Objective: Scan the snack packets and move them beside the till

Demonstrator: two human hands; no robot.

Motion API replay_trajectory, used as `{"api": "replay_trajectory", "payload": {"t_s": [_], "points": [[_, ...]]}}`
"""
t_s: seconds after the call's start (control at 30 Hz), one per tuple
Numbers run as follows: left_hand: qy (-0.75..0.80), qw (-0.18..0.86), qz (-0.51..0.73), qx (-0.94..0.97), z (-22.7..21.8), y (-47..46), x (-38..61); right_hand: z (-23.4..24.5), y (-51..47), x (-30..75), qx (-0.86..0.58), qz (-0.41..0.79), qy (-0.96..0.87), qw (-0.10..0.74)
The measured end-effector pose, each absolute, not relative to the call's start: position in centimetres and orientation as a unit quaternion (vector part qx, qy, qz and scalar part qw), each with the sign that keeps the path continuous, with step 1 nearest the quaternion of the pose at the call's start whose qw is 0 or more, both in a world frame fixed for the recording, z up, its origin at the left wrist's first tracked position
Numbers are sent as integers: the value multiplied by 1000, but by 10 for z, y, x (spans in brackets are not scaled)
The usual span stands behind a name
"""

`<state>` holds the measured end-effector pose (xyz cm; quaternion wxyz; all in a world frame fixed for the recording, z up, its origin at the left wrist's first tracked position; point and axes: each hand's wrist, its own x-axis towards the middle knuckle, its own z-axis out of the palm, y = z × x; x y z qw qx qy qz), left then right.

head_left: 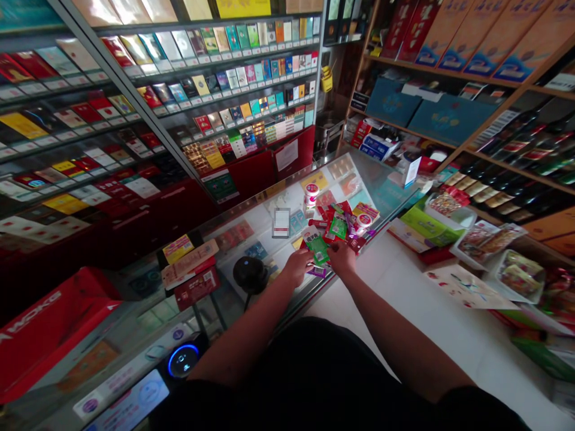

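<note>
Fingertips of left hand (296,266) and right hand (342,258) are lost among the green packet (319,249) and the pile of packets (345,224); grip not readable on either. Purple packet (317,272) lies mostly under the left hand. A pixelated patch (281,222) on the glass counter (251,230) masks whatever lies there. Red box (49,323) is cut by the left edge, lettering incomplete. Print on the price labels (251,75) is too small to read.

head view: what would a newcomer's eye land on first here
The wall of cigarette packs fills the shelves on the left behind the glass counter. At its middle the left hand and right hand meet on a green packet at the near edge of a bright pile of snack packets.
</note>
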<state>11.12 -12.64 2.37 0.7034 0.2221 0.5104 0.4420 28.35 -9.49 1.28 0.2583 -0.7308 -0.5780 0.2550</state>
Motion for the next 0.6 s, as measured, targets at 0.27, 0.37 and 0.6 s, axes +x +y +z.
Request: {"api": "replay_trajectory", "payload": {"t_s": [0.27,0.37,0.6], "points": [[540,688,450,183,18,-130,115,10,-89,282,-726,291,-580,228],[540,689,452,171,15,-130,113,8,-88,282,-723,293,-587,215],[583,671,420,182,11,-131,106,13,-90,280,-705,340,-577,235]]}}
